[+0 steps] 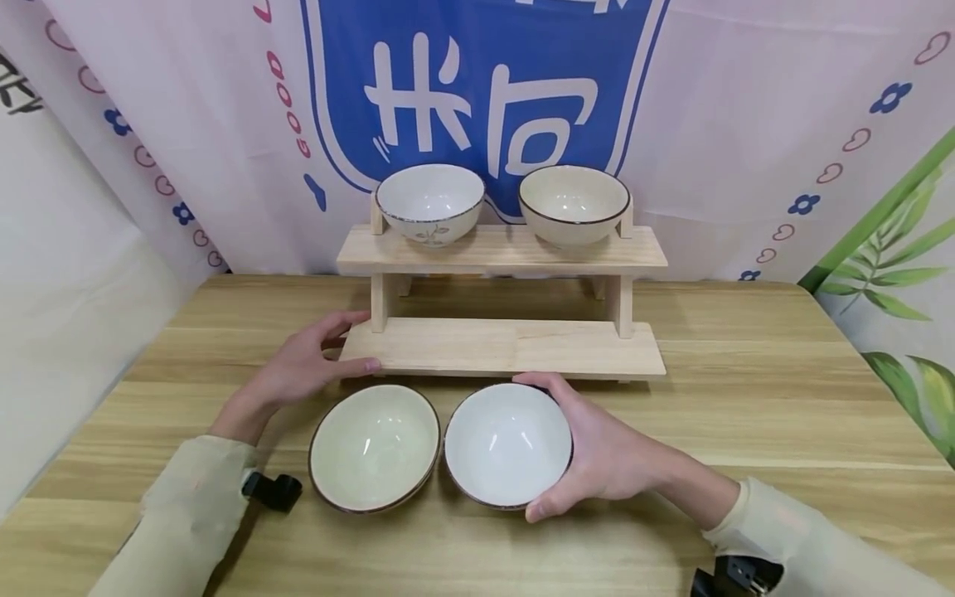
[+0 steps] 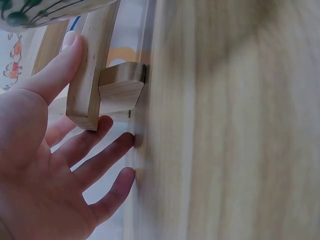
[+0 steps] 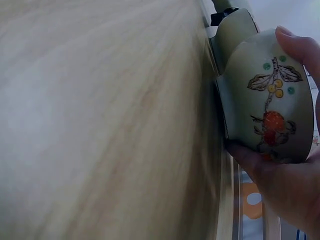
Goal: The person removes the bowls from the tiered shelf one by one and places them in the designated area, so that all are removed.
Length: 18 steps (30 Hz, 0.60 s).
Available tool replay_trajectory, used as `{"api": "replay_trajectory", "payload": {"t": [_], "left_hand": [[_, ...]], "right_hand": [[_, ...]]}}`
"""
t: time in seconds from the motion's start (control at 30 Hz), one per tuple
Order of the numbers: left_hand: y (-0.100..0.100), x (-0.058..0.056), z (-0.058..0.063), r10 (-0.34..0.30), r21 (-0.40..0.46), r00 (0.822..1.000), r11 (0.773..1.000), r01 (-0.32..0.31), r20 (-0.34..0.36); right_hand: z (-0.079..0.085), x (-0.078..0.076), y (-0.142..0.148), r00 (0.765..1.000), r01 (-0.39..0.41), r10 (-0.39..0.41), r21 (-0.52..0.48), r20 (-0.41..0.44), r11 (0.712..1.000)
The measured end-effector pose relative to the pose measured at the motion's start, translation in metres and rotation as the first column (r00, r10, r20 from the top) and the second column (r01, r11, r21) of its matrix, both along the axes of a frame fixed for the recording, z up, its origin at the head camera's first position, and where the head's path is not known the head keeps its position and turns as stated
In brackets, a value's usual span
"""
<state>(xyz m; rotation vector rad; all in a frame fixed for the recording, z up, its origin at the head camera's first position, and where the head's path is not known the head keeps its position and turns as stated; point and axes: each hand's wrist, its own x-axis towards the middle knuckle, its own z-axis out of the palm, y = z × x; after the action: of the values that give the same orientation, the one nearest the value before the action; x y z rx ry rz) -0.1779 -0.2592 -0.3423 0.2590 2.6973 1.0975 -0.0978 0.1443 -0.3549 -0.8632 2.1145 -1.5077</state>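
My left hand [image 1: 302,362] holds the left end of the lower shelf [image 1: 507,347] of a two-tier wooden stand. In the left wrist view its thumb lies along one face of the board [image 2: 90,85], and the fingers spread on the other side. My right hand [image 1: 608,452] grips a white bowl [image 1: 507,445] with a dark rim, thumb at the near side and fingers around the far right side. Painted fruit and leaves decorate this bowl [image 3: 275,100] in the right wrist view. Close to its left, a cream bowl [image 1: 375,448] sits on the table in front of the stand.
On the stand's upper shelf [image 1: 507,249] are a white bowl [image 1: 433,203] at left and a cream bowl [image 1: 573,206] at right. A printed curtain [image 1: 709,124] hangs behind the wooden table [image 1: 761,365]. Black wrist devices [image 1: 272,491] sit near both cuffs.
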Motion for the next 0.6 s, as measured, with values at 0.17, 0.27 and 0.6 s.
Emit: {"api": "replay_trajectory", "payload": {"t": [0.17,0.27,0.6], "left_hand": [[-0.0001,-0.0001,0.0005,0.001,0.001,1.000,1.000,-0.001,0.006],[0.0003,-0.0007,0.0008,0.000,-0.003,1.000,1.000,0.000,0.008],[0.0001,0.0001,0.0008,-0.008,0.009,1.000,1.000,0.008,-0.003]], "right_hand": [[0.0002,-0.0005,-0.0015,1.000,-0.010,0.010,0.002,0.005,1.000],[0.0002,-0.0007,-0.0017,1.000,-0.014,0.014,0.009,0.008,1.000],[0.0027,-0.0024,-0.0008,0.999,-0.037,0.037,0.027,0.023,0.999]]}}
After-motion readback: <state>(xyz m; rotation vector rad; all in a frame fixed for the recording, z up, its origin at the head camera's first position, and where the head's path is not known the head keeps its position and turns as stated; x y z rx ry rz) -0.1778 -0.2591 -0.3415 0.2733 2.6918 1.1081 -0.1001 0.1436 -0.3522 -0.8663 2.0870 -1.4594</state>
